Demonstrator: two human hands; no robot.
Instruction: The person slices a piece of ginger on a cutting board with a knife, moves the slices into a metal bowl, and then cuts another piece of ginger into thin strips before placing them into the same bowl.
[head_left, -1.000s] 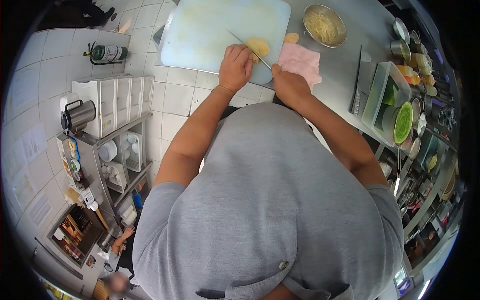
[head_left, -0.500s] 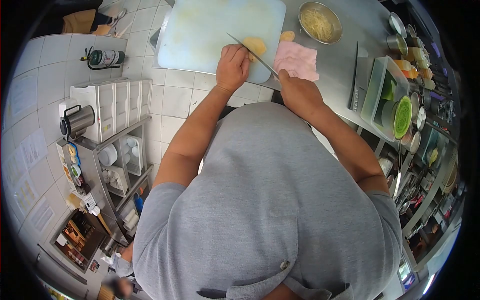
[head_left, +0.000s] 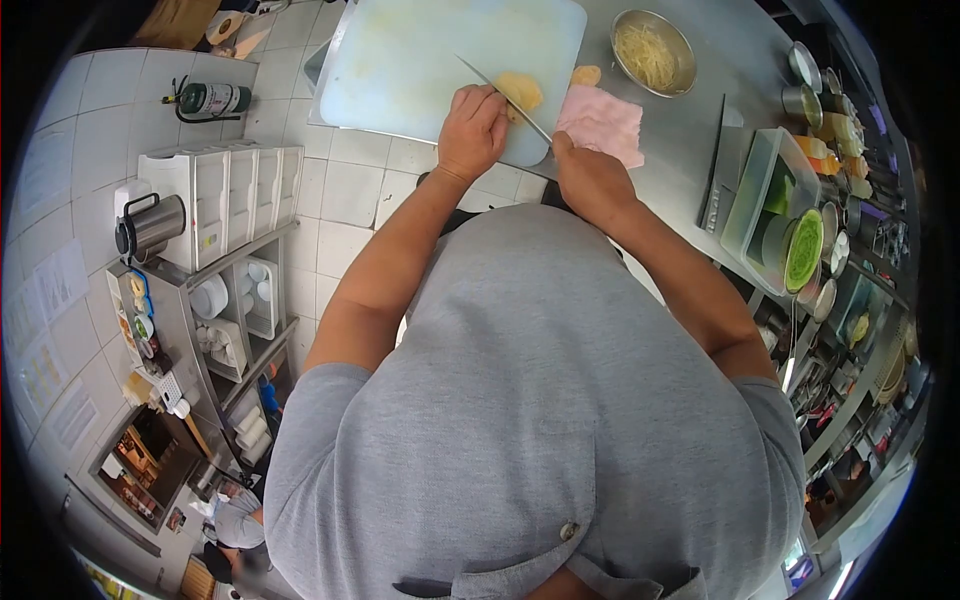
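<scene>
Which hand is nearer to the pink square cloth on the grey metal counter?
Right. The right hand is close to the near edge of the pink square cloth; the left hand is farther left, over the light-blue rectangular cutting board.

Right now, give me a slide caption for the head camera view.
Right hand holding a knife, left hand beside yellowish food on a pale cutting board, pink cloth nearby.

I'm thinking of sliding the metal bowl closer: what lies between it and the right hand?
In the head view, the pink cloth lies between the right hand and the metal bowl.
</scene>
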